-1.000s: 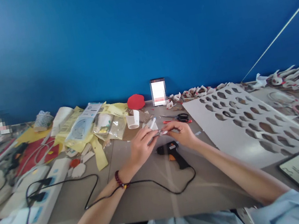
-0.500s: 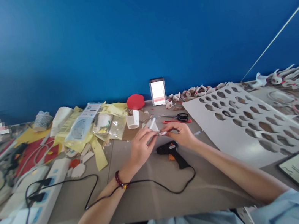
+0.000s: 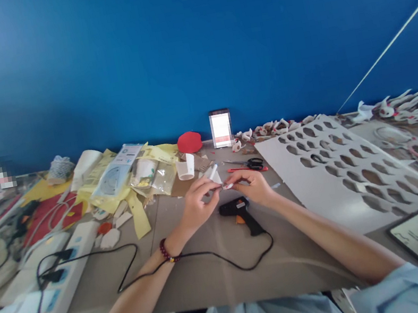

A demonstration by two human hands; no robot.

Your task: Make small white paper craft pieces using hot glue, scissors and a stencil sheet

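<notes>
My left hand and my right hand meet over the middle of the table. Between their fingertips is a small white piece, mostly covered by the fingers. The right thumb and fingers pinch it, and the left fingertips close on its other side. Just below the hands lies a black glue gun, its nozzle to the left and its cord running under my left wrist. A white marker-like stick lies behind the left fingers. Black-handled scissors and a red pen lie beyond the right hand.
To the right is a white sheet with leaf-shaped cutouts; white bird-like pieces crowd behind it. A paper cup, a phone and plastic bags stand or lie at the back. A power strip is at left.
Both hands stay almost in place around the small white piece. The left thumb and fingers have shifted slightly, with a little more gap showing between them.
</notes>
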